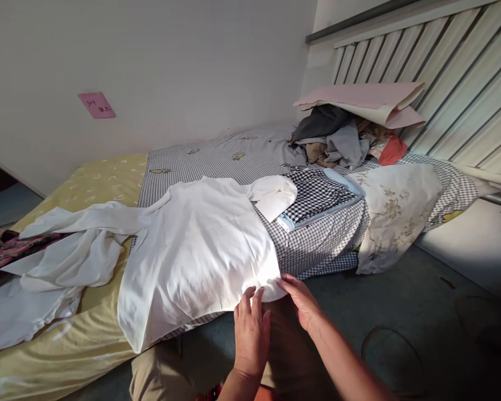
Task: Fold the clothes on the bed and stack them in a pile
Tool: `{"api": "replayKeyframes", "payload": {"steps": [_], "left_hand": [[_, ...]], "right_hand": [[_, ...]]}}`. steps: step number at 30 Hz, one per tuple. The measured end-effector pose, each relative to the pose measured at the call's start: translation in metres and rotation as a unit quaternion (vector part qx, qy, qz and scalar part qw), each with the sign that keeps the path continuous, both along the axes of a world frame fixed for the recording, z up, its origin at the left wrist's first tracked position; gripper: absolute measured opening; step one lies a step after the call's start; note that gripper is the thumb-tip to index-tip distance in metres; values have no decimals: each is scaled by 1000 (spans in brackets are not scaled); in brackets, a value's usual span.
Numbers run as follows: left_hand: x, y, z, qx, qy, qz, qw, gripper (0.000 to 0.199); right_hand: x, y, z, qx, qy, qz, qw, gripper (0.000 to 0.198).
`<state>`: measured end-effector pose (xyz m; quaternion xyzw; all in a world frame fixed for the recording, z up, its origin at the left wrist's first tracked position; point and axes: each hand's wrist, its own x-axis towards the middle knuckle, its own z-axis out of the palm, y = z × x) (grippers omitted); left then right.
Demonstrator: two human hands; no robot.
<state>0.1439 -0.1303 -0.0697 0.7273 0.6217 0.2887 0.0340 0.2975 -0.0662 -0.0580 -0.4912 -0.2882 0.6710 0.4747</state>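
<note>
A person's left hand (251, 328), fingers slightly apart, rests at the hem of a white shirt (196, 245) spread across a bed (217, 159), while the right hand (303, 301) meets the hem's corner, its grip impossible to tell; light, even tension would likely keep the thin cloth from creasing. Black-and-white checked fabric (317, 245) and a yellow sheet (112, 172) cover the bed beneath a pale wall (200, 67) bearing a pink note (97, 105).
</note>
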Motion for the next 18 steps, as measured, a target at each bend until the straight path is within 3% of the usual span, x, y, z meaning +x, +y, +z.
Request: {"api": "replayKeyframes", "payload": {"steps": [6,10,14,18], "left_hand": [[13,16,20,42,35,6,998,64],[22,35,32,96,38,-3,995,42],[26,44,38,148,7,0,989,26],[28,49,35,186,-41,54,980,29]], "right_hand": [[-11,-1,32,-9,81,-18,997,38],[-14,-1,56,35,85,-18,996,39],[-1,10,74,69,31,-39,996,44],[26,53,91,138,-67,-101,983,53]]}}
